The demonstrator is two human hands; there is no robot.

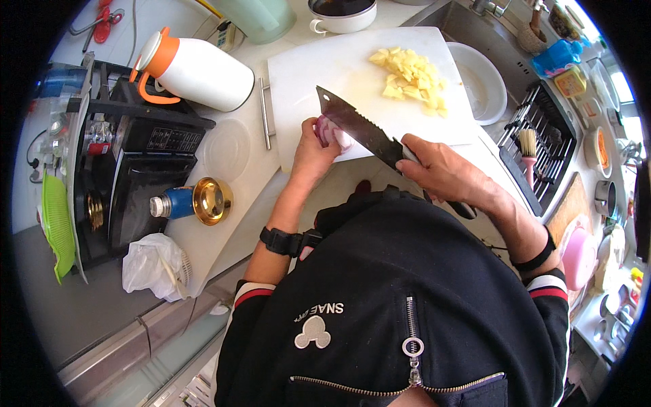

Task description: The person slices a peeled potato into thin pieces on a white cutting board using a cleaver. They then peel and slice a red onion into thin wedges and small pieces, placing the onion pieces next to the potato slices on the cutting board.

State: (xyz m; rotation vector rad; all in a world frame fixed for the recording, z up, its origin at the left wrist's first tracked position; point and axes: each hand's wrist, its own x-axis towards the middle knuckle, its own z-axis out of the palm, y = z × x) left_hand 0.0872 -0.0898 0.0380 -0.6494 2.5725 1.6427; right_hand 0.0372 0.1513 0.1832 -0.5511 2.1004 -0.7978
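Observation:
My left hand (316, 150) grips a purple-and-white onion (335, 135) near the front edge of a white cutting board (325, 66). In my right hand (440, 170) is the handle of a wide kitchen knife (363, 124) with a notched spine. Its dark blade slants across the board, over or against the onion's far side; whether it has entered the onion I cannot tell. Yellow chopped pieces (409, 76), probably potato, lie heaped on the board's far right part.
A white jug with orange handle (208, 74) stands left of the board, near a black oven (152, 173), a gold bowl (211, 201) and a blue bottle (178, 203). To the right are a white basin (496, 91), the sink (463, 25) and a drying rack (546, 137). A pot (346, 23) stands behind.

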